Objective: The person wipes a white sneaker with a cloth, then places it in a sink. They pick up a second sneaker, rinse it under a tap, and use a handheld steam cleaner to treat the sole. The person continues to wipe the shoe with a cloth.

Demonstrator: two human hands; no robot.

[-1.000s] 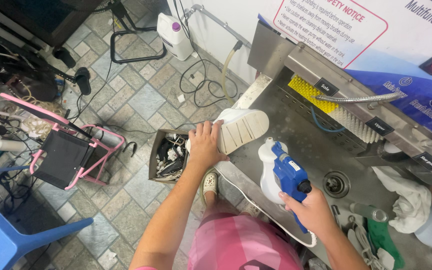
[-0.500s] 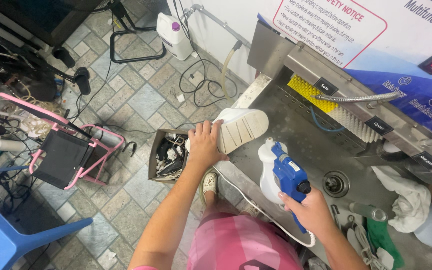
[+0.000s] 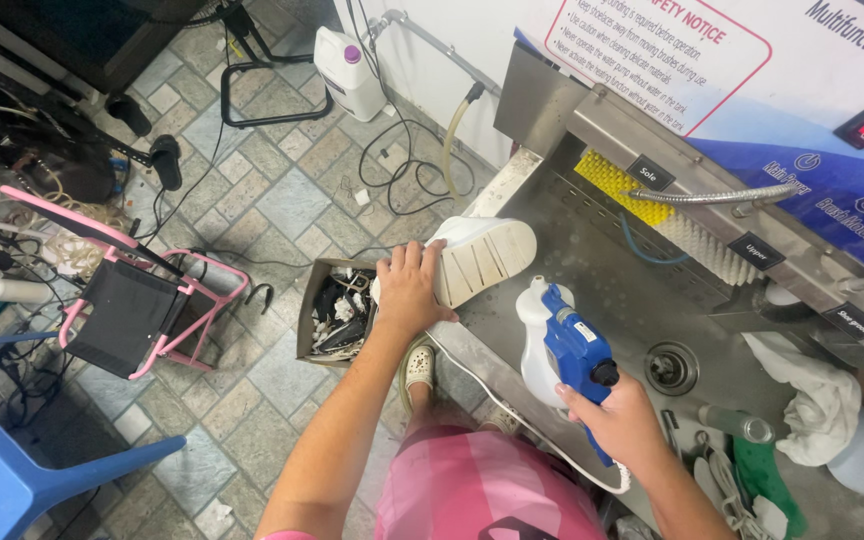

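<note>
A: The left hand [image 3: 408, 290] is gripping the white rubber-soled shoe [image 3: 472, 262] at the steel tabletop's [image 3: 592, 260] edge, over the cardboard box [image 3: 337, 312].

B: The right hand [image 3: 620, 425] is clenching the blue-and-white spray bottle [image 3: 557, 345]. Wet fingers risk the shoe slipping floorward.

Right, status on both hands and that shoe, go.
Left hand gripping white shoe, sole up, at metal basin edge. Right hand holding blue-and-white spray bottle, nozzle toward shoe. Nothing between them.
</note>
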